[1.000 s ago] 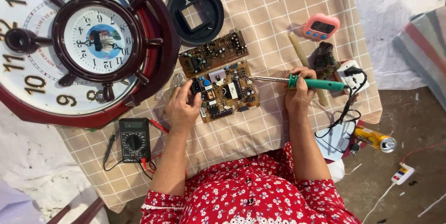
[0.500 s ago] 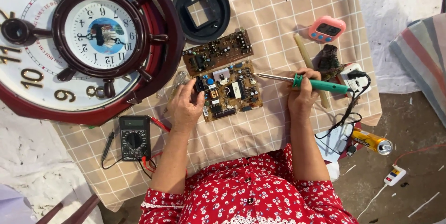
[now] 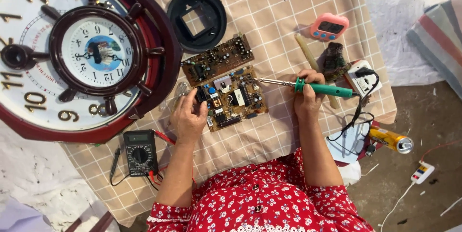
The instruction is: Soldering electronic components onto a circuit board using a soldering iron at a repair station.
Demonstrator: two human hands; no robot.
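Head view: your left hand (image 3: 189, 116) pinches the circuit board (image 3: 231, 98) on the surface; your right hand (image 3: 307, 96) grips the soldering iron (image 3: 308, 86), tip beside it, ready for careful joint contact.

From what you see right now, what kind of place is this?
Probably a makeshift electronics repair spot: circuit boards on a checked cloth, a soldering iron in the right hand, and a multimeter.
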